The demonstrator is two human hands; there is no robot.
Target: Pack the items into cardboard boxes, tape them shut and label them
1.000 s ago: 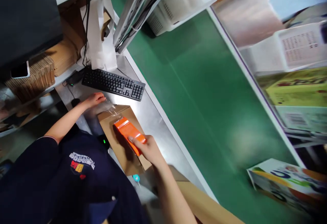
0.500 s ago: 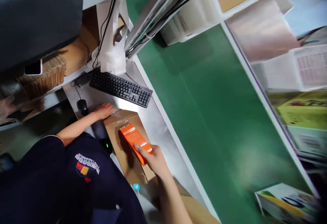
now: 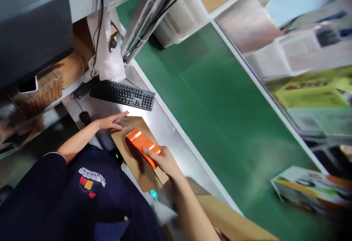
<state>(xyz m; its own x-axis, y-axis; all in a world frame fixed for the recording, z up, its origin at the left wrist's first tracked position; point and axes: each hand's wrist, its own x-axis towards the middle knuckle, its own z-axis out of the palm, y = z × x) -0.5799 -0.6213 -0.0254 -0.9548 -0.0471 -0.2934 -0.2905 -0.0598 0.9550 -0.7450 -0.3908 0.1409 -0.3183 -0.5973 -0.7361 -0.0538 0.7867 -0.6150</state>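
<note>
A closed cardboard box (image 3: 137,173) lies on the metal bench in front of me. My right hand (image 3: 164,160) is wrapped round an orange tape dispenser (image 3: 141,143), held at a slant over the top of the box. The dispenser's front end is near the far edge of the box, where a shiny clear strip, apparently tape, shows. My left hand (image 3: 112,121) rests at the box's far left corner, fingers spread and holding nothing. Whether the dispenser touches the cardboard is hard to tell.
Beyond the box are a black keyboard (image 3: 123,94) and a mouse (image 3: 85,117). Stacked flat cardboard (image 3: 51,87) and a phone (image 3: 29,85) sit on a shelf at left. Metal posts (image 3: 143,21) stand behind. Right of the bench runs a green surface (image 3: 209,101) with a printed carton (image 3: 308,187).
My left hand has shifted onto the box's far corner, and its fingers have spread. The tape dispenser stays over the box in my right hand. The whole view has swung somewhat.
</note>
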